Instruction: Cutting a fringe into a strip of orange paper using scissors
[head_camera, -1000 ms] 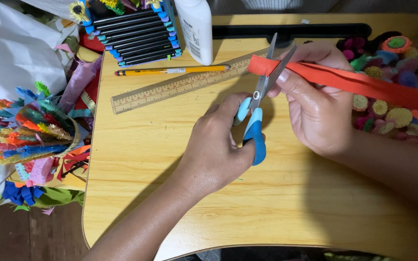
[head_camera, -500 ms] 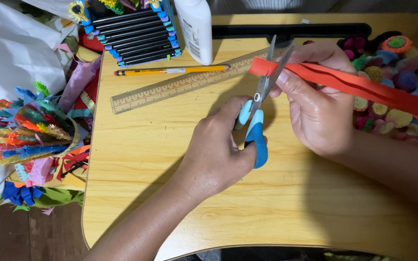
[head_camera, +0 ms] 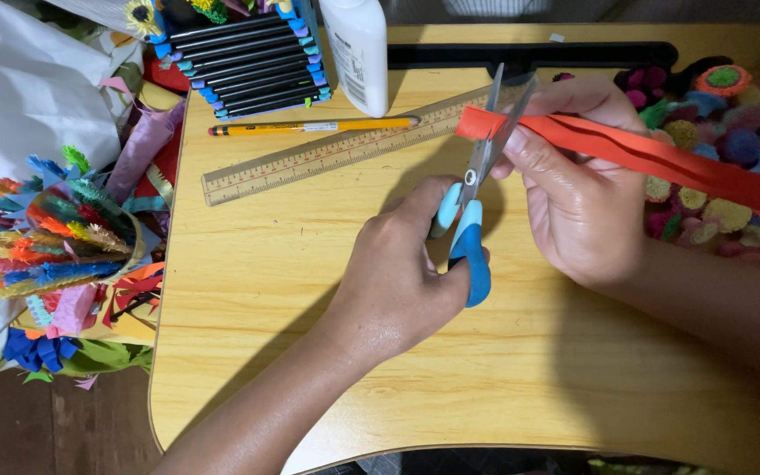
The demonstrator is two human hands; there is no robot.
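in the head view, a pair of scissors [head_camera: 470, 220] with blue handles is held by the left hand [head_camera: 398, 281], whose fingers are clamped through and around the handle loops. the blades are slightly parted and set across the near end of a red paper strip [head_camera: 626, 151]. this strip is held above the yellow wooden surface [head_camera: 310, 290] by the right hand [head_camera: 573, 193], with its fingers pinched together on the strip just beside the blades; the rest of the strip runs off to the right edge. a wooden ruler [head_camera: 336, 149] is laid slantwise on the surface behind the scissors, and a yellow pencil [head_camera: 310, 127] is seen just beyond it. a white glue bottle [head_camera: 355, 53] and a set of markers [head_camera: 244, 57] are placed at the far edge. fringed coloured paper pieces [head_camera: 54, 229] are heaped at the left, and rolled paper flowers [head_camera: 714, 141] at the right.
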